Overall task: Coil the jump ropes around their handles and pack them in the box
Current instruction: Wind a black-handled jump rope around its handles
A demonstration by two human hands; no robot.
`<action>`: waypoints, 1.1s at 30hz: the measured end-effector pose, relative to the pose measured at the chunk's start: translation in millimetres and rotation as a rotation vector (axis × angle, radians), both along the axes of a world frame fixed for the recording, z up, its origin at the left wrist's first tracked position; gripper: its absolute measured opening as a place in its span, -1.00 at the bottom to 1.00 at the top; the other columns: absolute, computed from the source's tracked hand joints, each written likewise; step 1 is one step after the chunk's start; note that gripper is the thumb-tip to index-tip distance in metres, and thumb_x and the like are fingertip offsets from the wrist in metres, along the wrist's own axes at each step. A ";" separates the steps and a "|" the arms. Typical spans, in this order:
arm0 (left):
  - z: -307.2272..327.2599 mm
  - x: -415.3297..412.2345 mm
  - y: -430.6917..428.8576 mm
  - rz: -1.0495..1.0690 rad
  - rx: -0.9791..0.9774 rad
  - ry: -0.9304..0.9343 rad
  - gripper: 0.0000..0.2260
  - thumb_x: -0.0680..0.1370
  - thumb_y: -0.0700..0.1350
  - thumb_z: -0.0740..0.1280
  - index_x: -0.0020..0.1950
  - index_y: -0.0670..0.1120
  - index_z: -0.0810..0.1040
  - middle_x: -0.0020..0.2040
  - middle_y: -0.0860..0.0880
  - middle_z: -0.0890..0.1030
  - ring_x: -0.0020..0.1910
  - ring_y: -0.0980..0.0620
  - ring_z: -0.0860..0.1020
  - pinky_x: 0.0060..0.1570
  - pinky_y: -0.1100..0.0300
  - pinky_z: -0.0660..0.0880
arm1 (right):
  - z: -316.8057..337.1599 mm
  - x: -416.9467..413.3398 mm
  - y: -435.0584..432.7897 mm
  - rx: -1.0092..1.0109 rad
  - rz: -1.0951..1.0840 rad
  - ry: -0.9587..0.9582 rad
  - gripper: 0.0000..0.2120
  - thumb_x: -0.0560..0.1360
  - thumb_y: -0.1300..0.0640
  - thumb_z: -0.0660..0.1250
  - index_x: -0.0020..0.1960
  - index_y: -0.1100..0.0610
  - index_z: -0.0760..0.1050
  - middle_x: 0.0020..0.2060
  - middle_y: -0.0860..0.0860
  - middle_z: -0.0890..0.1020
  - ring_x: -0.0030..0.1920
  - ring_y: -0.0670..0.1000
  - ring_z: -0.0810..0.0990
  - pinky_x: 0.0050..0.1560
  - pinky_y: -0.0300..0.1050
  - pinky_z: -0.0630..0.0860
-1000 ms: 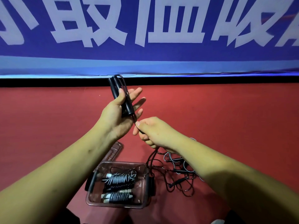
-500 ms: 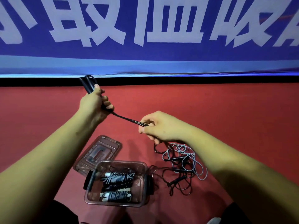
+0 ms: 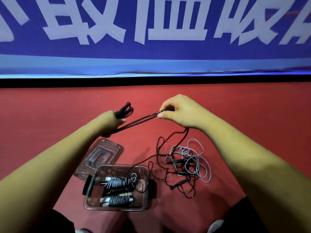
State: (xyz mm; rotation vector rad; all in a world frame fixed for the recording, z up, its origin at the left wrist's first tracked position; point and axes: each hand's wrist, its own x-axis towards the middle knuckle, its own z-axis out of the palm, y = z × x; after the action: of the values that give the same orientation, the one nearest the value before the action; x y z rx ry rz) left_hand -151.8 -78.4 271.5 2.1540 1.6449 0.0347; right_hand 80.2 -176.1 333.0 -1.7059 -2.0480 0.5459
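Note:
My left hand [image 3: 111,121] grips the two black handles [image 3: 124,111] of a jump rope held together, their ends pointing up and right. Its doubled black cord [image 3: 143,119] runs taut to my right hand [image 3: 178,111], which pinches it between thumb and fingers. From there the cord hangs down to the red floor. A clear plastic box [image 3: 146,172] stands below with two coiled ropes [image 3: 120,182] inside. A tangle of loose black and grey ropes [image 3: 186,165] lies to the box's right.
The box's clear lid [image 3: 101,155] lies flat on the red floor just left of and behind the box. A blue banner with large white characters [image 3: 151,31] covers the wall ahead. My knees show at the bottom edge.
My left hand has swung the handles down and to the right. My right hand has risen and moved right, keeping the cord stretched between both hands.

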 end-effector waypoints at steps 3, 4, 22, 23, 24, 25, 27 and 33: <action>3.9 3.1 -10.1 -0.013 -0.239 -0.179 -0.67 0.64 0.10 0.24 0.09 -0.17 0.54 -0.36 -0.09 0.40 -0.52 -0.07 0.37 -0.52 0.26 0.25 | -1.6 18.4 3.3 0.028 -0.063 -0.019 -0.90 0.49 0.05 0.43 -0.10 0.07 0.67 -0.26 -0.02 0.66 -0.23 -0.04 0.55 -0.25 -0.29 0.38; 5.4 3.4 -12.7 -0.014 -0.316 -0.254 -0.62 0.62 0.15 0.23 0.06 -0.18 0.54 -0.37 -0.08 0.36 -0.54 -0.01 0.31 -0.51 0.27 0.25 | -2.1 22.9 3.9 0.033 -0.080 -0.028 -0.90 0.49 0.05 0.43 -0.10 0.07 0.67 -0.25 0.00 0.66 -0.22 -0.02 0.55 -0.25 -0.26 0.38; 5.3 10.0 -36.4 -0.301 -0.542 -0.280 -0.82 0.49 -0.14 0.48 -0.12 -0.18 0.51 -0.31 -0.09 0.43 -0.43 0.05 0.41 -0.46 0.25 0.40 | -6.8 40.7 14.7 0.010 -0.152 -0.016 -0.90 0.48 0.04 0.44 -0.13 0.06 0.66 -0.25 0.01 0.65 -0.22 -0.02 0.53 -0.26 -0.20 0.37; 5.2 9.5 -36.9 -0.291 -0.584 -0.297 -0.84 0.51 -0.16 0.46 -0.11 -0.19 0.51 -0.29 -0.11 0.49 -0.43 0.06 0.46 -0.45 0.25 0.43 | -6.1 40.9 14.2 0.011 -0.149 -0.010 -0.90 0.48 0.04 0.44 -0.12 0.07 0.67 -0.25 0.02 0.66 -0.22 -0.02 0.54 -0.25 -0.20 0.38; 5.0 9.4 -38.4 -0.286 -0.636 -0.304 -0.85 0.53 -0.17 0.44 -0.10 -0.19 0.51 -0.29 -0.13 0.54 -0.44 0.05 0.51 -0.46 0.25 0.46 | -5.7 40.2 13.6 0.011 -0.139 -0.012 -0.89 0.48 0.04 0.44 -0.11 0.08 0.67 -0.26 0.02 0.65 -0.22 -0.02 0.53 -0.26 -0.21 0.38; 5.5 9.4 -39.9 -0.300 -0.659 -0.273 -0.84 0.53 -0.14 0.44 -0.10 -0.17 0.50 -0.32 -0.13 0.55 -0.46 0.04 0.51 -0.46 0.24 0.47 | -5.3 38.7 12.9 0.013 -0.127 -0.016 -0.89 0.48 0.04 0.44 -0.11 0.08 0.67 -0.26 0.01 0.65 -0.22 -0.02 0.53 -0.27 -0.23 0.38; 7.5 11.3 -43.2 -0.389 -0.552 -0.093 -0.78 0.50 -0.03 0.48 -0.13 -0.10 0.50 -0.38 -0.06 0.49 -0.48 0.03 0.44 -0.47 0.26 0.42 | -4.6 34.8 12.4 0.017 -0.103 -0.027 -0.88 0.48 0.04 0.44 -0.09 0.09 0.68 -0.26 0.00 0.65 -0.22 -0.03 0.53 -0.27 -0.24 0.38; 25.3 26.5 -66.8 -0.640 -0.083 0.106 -0.82 0.50 0.06 0.46 -0.14 0.00 0.54 -0.32 0.06 0.55 -0.42 0.20 0.42 -0.45 0.38 0.29 | -10.2 39.0 19.9 0.027 -0.119 0.051 -0.93 0.47 0.06 0.46 -0.12 0.05 0.68 -0.24 -0.05 0.68 -0.19 -0.07 0.59 -0.17 -0.22 0.44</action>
State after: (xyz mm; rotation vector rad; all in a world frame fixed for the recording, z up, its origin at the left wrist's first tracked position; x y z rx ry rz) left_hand -125.2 -145.2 296.8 2.5429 0.9160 -0.3340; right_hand 119.2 -156.2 322.9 -1.7661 -1.8957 0.5157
